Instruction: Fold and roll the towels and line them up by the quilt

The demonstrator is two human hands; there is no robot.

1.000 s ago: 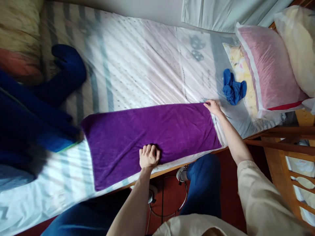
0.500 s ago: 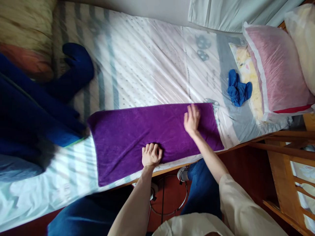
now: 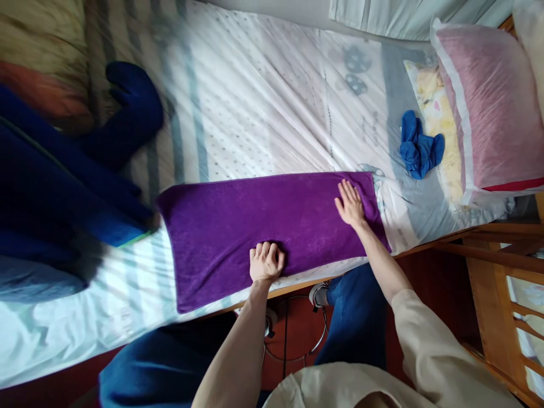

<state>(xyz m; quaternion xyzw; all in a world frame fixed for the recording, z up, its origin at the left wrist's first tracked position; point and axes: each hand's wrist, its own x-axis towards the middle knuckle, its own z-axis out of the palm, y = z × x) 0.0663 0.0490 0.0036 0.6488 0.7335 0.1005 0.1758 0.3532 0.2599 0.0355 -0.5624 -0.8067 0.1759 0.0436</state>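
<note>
A purple towel (image 3: 229,226) lies spread lengthwise along the near edge of the bed, mostly flat with a few diagonal creases at its left part. My left hand (image 3: 266,262) rests on the towel near its front edge, fingers curled into a fist; the fingertips are hidden underneath. The cloth around it shows no bunching. Toward the towel's right end, my right hand (image 3: 351,205) lies palm down with its fingers stretched out and a little apart.
The bed has a patterned sheet (image 3: 263,124). Dark blue clothing (image 3: 136,107) lies at the left, beside a yellow and orange pillow (image 3: 42,39). A crumpled blue cloth (image 3: 419,148) sits near a pink pillow (image 3: 493,107) at the right. Below stands a wooden frame (image 3: 488,294).
My right hand has slid right across the towel toward its right end and now lies flat. My left hand stays in place on the cloth. The view has shifted slightly.
</note>
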